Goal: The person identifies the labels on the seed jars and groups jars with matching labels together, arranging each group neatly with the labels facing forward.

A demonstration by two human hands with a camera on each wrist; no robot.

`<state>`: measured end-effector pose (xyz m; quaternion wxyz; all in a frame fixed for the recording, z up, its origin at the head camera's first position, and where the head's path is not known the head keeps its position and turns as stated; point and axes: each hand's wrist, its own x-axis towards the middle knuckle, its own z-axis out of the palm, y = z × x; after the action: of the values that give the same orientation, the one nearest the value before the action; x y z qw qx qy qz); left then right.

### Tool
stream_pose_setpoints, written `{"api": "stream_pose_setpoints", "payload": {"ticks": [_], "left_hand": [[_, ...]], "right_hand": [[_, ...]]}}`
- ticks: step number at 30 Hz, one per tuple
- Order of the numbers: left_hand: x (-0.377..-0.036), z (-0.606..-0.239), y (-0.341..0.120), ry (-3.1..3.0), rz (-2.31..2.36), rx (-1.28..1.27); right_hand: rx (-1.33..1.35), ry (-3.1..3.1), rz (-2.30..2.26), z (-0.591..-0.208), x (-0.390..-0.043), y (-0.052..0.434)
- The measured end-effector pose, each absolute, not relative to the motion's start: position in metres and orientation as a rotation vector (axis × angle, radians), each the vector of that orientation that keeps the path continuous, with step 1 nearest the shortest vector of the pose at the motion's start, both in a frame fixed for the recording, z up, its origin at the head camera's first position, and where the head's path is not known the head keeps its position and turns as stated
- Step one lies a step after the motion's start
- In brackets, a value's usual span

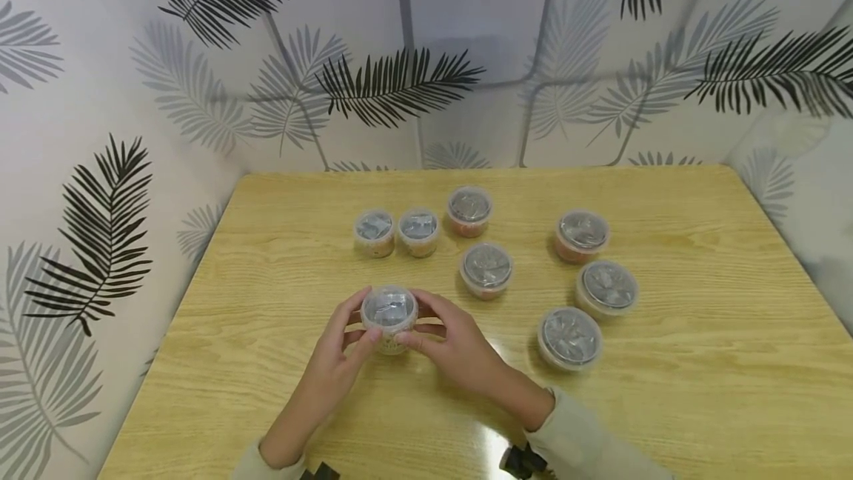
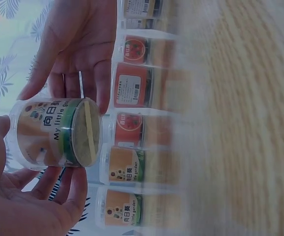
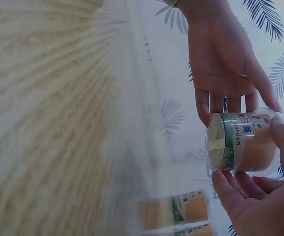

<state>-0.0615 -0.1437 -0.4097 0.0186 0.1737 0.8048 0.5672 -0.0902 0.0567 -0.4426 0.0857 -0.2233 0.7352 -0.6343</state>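
both hands are on one small plastic tub (image 1: 389, 315), held up just off the bench (image 1: 700, 391) near the front edge. the left hand (image 1: 333, 361) cups it from one side and the right hand (image 1: 460, 350) from the other, fingers curled round the wall, thumbs toward the lid, so each grip is clamped on the tub. my guess is two hands because it's short and round and would spin or slip with one.

from the left wrist you can see its green and orange label (image 2: 58, 132) and the base (image 2: 90, 132) facing the bench, clear of the wood, so it's lifted, not resting.

seven more tubs sit further back: a touching pair (image 1: 397, 232), one behind (image 1: 469, 210), one in the middle (image 1: 487, 269), and three down the right side (image 1: 589, 284). they're spread loosely, well apart from the held one, leaving room for the hands.
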Motion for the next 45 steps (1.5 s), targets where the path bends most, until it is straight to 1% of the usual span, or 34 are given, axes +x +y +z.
{"api": "stream_pose_setpoints", "payload": {"ticks": [6,12,17,25,32,35,40,45], "left_hand": [[-0.07,-0.428,-0.148,2.434,1.819,0.477],[-0.073,-0.43,-0.146,2.431,1.849,0.452],[-0.075,-0.43,-0.144,2.439,1.859,0.461],[-0.074,-0.432,-0.144,2.451,1.867,0.483],[-0.072,-0.432,-0.143,2.434,1.883,0.486],[-0.071,-0.431,-0.143,2.436,1.879,0.487],[-0.071,-0.431,-0.143,2.432,1.874,0.502],[-0.071,-0.431,-0.142,2.448,1.887,0.5]], "right_hand": [[-0.544,2.093,-1.977,-0.428,-0.09,0.053],[-0.46,2.083,-2.009,-0.405,-0.084,0.051],[-0.458,2.075,-2.019,-0.398,-0.084,0.05],[-0.485,2.08,-1.992,-0.406,-0.082,0.053],[-0.498,2.028,-2.032,-0.432,-0.09,0.054],[-0.539,1.969,-2.061,-0.435,-0.091,0.054],[-0.546,1.926,-2.082,-0.432,-0.089,0.053],[-0.535,1.941,-2.084,-0.416,-0.083,0.053]]}}
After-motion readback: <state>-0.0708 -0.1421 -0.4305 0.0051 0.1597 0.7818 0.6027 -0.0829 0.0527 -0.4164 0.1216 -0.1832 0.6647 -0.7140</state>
